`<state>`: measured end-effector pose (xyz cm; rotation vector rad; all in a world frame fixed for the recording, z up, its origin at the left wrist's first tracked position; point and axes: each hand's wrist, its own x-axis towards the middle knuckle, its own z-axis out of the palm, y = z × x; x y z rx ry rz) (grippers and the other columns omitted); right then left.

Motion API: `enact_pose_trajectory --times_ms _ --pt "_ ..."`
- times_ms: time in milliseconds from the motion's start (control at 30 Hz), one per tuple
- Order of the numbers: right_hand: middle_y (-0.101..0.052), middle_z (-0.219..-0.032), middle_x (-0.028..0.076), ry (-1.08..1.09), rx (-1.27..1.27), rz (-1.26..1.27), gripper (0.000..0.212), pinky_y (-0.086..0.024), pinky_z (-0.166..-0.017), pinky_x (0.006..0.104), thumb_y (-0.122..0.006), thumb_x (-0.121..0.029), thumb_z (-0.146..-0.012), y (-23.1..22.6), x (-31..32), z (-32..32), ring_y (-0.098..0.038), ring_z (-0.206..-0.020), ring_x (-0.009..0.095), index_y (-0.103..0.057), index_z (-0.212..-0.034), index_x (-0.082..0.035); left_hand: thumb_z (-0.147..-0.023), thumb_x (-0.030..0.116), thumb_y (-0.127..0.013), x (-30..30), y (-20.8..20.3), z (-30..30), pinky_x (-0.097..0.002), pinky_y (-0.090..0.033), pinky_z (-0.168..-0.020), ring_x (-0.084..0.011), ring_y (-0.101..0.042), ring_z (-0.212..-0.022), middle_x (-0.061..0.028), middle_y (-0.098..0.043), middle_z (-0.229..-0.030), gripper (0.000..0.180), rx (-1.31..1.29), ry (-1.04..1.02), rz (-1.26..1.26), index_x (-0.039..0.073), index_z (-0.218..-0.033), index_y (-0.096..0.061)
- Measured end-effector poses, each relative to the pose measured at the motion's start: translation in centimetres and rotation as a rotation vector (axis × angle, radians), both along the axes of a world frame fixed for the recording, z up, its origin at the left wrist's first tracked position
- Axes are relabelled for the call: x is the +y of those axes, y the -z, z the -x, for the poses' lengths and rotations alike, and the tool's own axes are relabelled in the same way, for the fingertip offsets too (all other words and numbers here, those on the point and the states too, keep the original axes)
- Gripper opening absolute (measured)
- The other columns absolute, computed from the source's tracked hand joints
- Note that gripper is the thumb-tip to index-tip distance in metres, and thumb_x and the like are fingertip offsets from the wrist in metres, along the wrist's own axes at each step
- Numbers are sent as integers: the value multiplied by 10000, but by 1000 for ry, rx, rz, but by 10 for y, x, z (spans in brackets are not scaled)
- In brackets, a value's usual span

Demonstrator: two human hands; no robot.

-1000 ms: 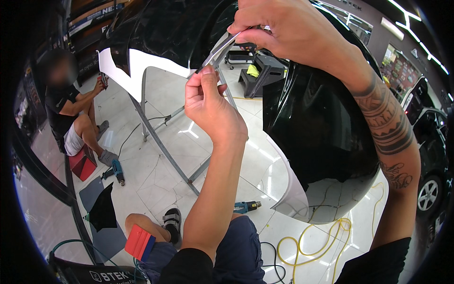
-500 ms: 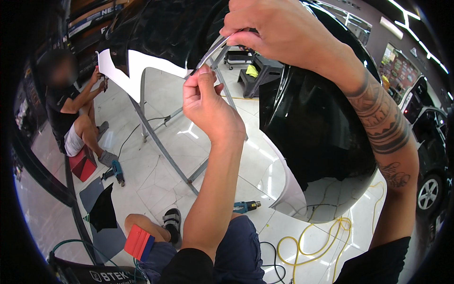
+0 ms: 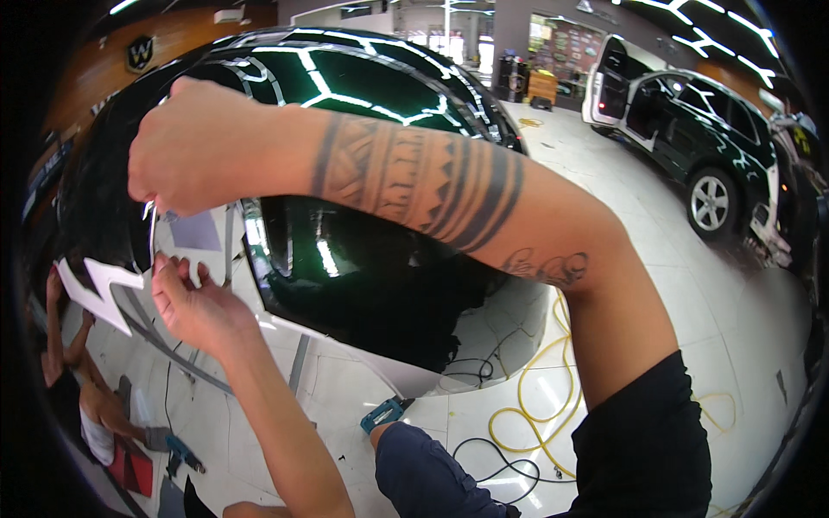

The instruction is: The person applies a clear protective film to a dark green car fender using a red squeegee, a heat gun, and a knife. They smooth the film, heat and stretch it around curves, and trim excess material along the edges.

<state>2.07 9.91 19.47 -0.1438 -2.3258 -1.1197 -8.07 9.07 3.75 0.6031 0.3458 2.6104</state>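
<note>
A large glossy black car body panel (image 3: 371, 276), which looks like a bumper, curves across the middle. Its far left end has a jagged white section (image 3: 104, 293). My right hand (image 3: 203, 151) is closed at the panel's inner edge, with my tattooed forearm reaching across in front of the panel. Just below it, my left hand (image 3: 203, 302) has its thumb and forefinger pinched at the lower end of the same narrow edge strip (image 3: 152, 229). The strip looks like the rim of a thin film. My right fingertips are mostly hidden behind the hand.
A metal stand (image 3: 300, 364) shows under the panel. On the floor lie a teal heat gun (image 3: 384, 416), a yellow hose (image 3: 518, 423) and a dark cable (image 3: 501, 442). At left a co-worker (image 3: 99, 410) sits by another heat gun (image 3: 183, 455). A dark car (image 3: 691, 147) stands at far right.
The view has swung right and upward, so the hands appear farther left. Both hands stay at the panel's edge. The red squeegee by my knee has left the view.
</note>
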Motion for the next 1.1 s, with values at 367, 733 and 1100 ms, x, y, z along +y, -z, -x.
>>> enact_pose_trajectory --times_ms 367,733,1100 --pt "-614 -627 -3 42 7 -28 108 -407 -617 388 -640 -250 -754 -1 -3 -1 -641 -691 201 -672 -685 -174 -931 167 -578 -6 -4 -3 -306 -336 -766 -87 -464 -811 23 -524 -847 128 7 -24 48 72 -1015 -567" --pt "-639 -661 9 12 21 -27 86 -409 -610 396 -623 -244 -725 0 0 -1 -644 -692 209 -694 -709 -199 -925 174 -585 -5 0 -2 -309 -320 -773 -82 -469 -822 29 -536 -837 113 43 -32 35 87 -996 -574" --pt "-617 -642 6 98 -7 10 137 -403 -641 379 -637 -269 -783 -2 -9 -5 -632 -692 207 -691 -704 -172 -926 178 -580 -8 -2 -5 -316 -320 -775 -72 -471 -837 34 -542 -842 108 35 -19 45 90 -987 -579"
